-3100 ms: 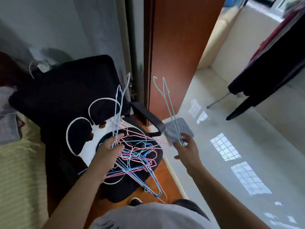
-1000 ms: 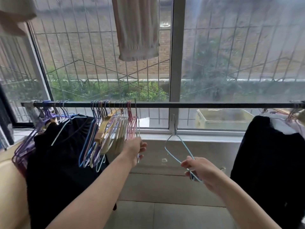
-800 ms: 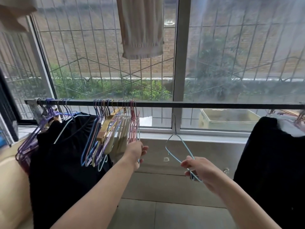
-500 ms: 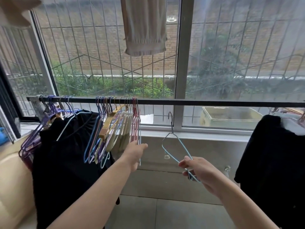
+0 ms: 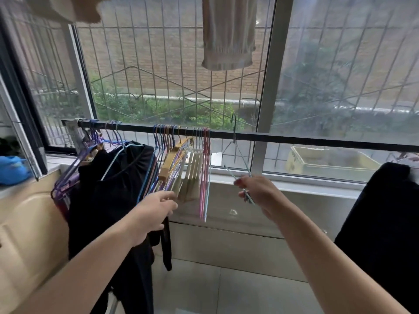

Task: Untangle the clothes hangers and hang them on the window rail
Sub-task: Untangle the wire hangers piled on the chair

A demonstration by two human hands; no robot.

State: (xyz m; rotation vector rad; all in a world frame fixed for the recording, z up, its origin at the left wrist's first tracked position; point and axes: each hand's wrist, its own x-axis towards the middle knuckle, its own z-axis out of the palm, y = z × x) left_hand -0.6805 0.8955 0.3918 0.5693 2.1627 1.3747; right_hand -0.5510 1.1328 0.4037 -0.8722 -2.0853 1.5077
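Note:
A black window rail [image 5: 317, 141] runs across the window at chest height. My right hand [image 5: 260, 196] grips the lower wire of a light blue wire hanger [image 5: 238, 152]. Its hook reaches up over the rail, right of the others. A packed bunch of hung hangers [image 5: 195, 168], pink, blue, cream and wooden, fills the rail's left-middle part. My left hand [image 5: 152, 211] has relaxed fingers that touch the lower ends of this bunch and holds nothing. Purple hangers [image 5: 90, 141] hang at the rail's far left end.
A black garment [image 5: 108, 200] hangs on the rail at the left, and another dark garment [image 5: 385, 223] hangs at the right. A beige cloth [image 5: 226, 32] hangs above the window. A cream cushioned edge [image 5: 29, 223] stands at the left. Tiled floor lies below.
I turned from the chair with the tangled hangers to the window. My right hand has lifted the blue hanger up to the rail. My left hand moved left, off the end hanger, onto the bunch.

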